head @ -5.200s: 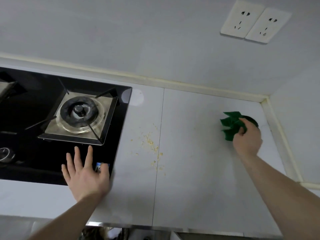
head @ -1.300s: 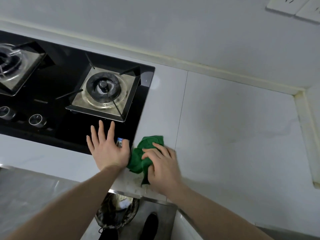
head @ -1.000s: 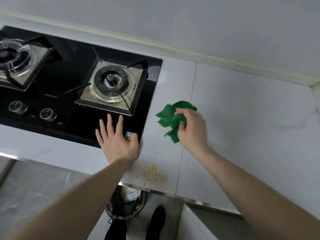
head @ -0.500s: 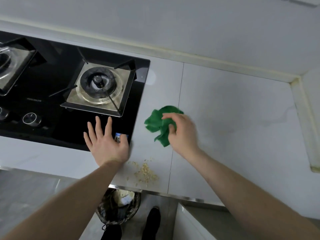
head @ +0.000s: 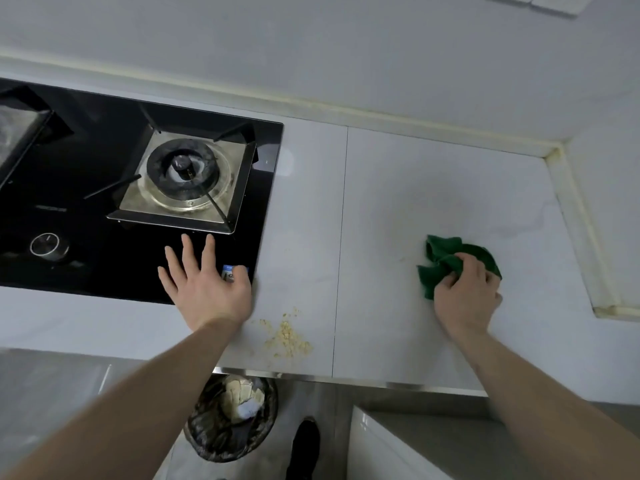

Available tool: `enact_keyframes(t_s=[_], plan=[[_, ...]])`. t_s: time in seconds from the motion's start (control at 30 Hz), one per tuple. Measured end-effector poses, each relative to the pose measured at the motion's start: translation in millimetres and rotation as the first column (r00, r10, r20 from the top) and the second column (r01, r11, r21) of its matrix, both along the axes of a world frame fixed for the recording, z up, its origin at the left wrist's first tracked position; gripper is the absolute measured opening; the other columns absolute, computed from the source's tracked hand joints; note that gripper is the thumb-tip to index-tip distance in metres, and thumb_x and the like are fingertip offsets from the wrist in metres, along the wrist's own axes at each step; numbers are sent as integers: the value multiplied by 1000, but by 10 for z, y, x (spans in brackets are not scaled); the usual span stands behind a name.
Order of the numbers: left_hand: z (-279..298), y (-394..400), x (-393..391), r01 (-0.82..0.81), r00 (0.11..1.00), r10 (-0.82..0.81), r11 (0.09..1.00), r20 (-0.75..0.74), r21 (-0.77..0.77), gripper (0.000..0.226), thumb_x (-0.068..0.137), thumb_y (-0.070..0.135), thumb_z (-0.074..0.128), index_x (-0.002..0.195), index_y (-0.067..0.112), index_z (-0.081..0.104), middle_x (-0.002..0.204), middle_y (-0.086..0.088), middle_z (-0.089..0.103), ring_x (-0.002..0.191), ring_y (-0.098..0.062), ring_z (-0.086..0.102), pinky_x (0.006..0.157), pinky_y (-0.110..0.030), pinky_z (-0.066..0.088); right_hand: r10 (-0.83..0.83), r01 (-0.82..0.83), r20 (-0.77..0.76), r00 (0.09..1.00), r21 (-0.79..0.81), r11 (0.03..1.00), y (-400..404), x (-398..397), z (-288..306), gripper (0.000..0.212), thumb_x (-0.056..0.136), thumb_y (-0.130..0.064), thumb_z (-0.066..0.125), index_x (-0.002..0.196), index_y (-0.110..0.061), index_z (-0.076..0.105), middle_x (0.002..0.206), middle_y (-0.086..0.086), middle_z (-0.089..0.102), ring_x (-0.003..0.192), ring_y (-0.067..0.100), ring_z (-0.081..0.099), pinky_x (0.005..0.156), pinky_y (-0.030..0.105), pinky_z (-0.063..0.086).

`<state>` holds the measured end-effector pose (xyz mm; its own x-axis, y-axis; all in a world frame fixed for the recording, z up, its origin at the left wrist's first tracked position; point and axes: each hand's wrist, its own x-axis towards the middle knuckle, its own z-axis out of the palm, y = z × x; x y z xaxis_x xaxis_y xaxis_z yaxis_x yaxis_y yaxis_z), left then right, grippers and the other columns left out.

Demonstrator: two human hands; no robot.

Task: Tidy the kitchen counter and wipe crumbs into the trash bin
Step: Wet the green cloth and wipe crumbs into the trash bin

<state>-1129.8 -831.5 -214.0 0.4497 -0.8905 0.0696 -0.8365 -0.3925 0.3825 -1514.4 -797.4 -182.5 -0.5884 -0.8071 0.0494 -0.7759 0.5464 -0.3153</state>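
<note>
Head view of the surface [head: 433,188] partway through wiping. The crumbs [head: 287,337] lie gathered in a loose heap close to the front edge of the surface, just right of the left hand [head: 207,289] and left of the seam between the two slabs; a few strays trail off toward the hob. The trash bin [head: 232,420] stands on the floor below that edge, nearly under the heap and holding crumpled waste. The right hand [head: 465,296] has its grip clamped on a bunched green cloth [head: 446,258], pressed to the surface toward the right edge, well apart from the crumbs. The left hand rests flat with fingers spread, its grip apart, on the front right corner of the black gas hob [head: 86,237], partly covering a small blue label [head: 230,270].

Judged progress: collecting looks mostly done; the rest of the surface shows no obvious debris. Still left is the final sweep of the heap over the front edge into the bin, plus the strays.
</note>
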Motion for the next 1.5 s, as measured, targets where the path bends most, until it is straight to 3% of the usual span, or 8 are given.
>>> enact_keyframes(t_s=[0.4, 0.63, 0.77, 0.87, 1.07, 1.23, 1.37, 1.5], plan=[[14, -6, 31, 29, 998, -30, 999, -49, -15, 78, 79, 56, 45, 152, 28, 43, 167, -5, 24, 157, -29, 8, 126, -55, 4, 48, -60, -95, 994, -119, 991, 560, 985, -256, 39, 92, -14, 53, 129, -24, 50, 127, 4, 59, 112, 33, 44, 84, 46, 39], [138, 323, 251, 337, 900, -354, 935, -253, -106, 65, 88, 48, 42, 149, 27, 49, 167, -4, 25, 157, -23, 9, 128, -47, 1, -63, 150, 319, 946, -257, 955, 1236, 1532, 20, 40, 96, -5, 48, 129, -28, 54, 107, -2, 53, 111, 29, 52, 93, 48, 50], [97, 1341, 557, 492, 719, -586, 809, -373, -323, 62, 88, 28, 53, 149, 24, 45, 167, 1, 25, 157, -19, 14, 128, -45, -1, 38, 101, 446, 894, -283, 954, 2182, 2189, -142, 46, 95, -1, 52, 131, -30, 55, 116, -2, 56, 113, 15, 46, 97, 41, 48], [-259, 2170, 940, 533, 713, -612, 790, -344, -302, 61, 83, 20, 59, 143, 25, 49, 161, 8, 32, 152, -16, 27, 128, -42, 9, 84, 3, 492, 866, -174, 985, 2655, 2555, -425, 49, 93, 0, 57, 131, -31, 57, 116, -3, 56, 114, 16, 48, 97, 40, 48], [-1529, 3015, 1550, 332, 848, -212, 927, -486, 175, 46, 82, 16, 67, 126, 28, 58, 132, 8, 55, 122, -18, 56, 103, -32, 46, 88, -137, 524, 847, 54, 989, 2714, 2848, -1162, 44, 98, -10, 56, 132, -37, 59, 116, -1, 64, 112, 19, 53, 95, 37, 49], [-2572, 3100, 1650, 203, 876, 196, 681, -441, 704, 44, 88, 40, 63, 127, 21, 58, 124, -6, 58, 116, -30, 59, 94, -39, 52, 123, -239, 504, 855, 173, 955, 2589, 2888, -1872, 44, 97, -8, 53, 130, -36, 61, 111, 3, 67, 102, 26, 60, 87, 38, 52], [-3093, 3050, 1574, 219, 835, 279, 622, -474, 752, 50, 93, 36, 60, 137, 14, 54, 133, -15, 59, 117, -37, 58, 97, -43, 53, 108, -256, 493, 863, 243, 936, 2532, 2839, -2264, 46, 96, -8, 52, 126, -41, 60, 102, 1, 70, 91, 29, 65, 76, 36, 54], [-3729, 3025, 1501, 15, 685, 600, 554, -412, 832, 70, 87, 35, 71, 142, 2, 45, 133, -20, 56, 118, -38, 59, 95, -44, 55, 136, -298, 496, 858, 264, 918, 2400, 2756, -2704, 46, 96, -8, 52, 122, -44, 62, 97, -2, 70, 78, 21, 65, 67, 30, 50]])
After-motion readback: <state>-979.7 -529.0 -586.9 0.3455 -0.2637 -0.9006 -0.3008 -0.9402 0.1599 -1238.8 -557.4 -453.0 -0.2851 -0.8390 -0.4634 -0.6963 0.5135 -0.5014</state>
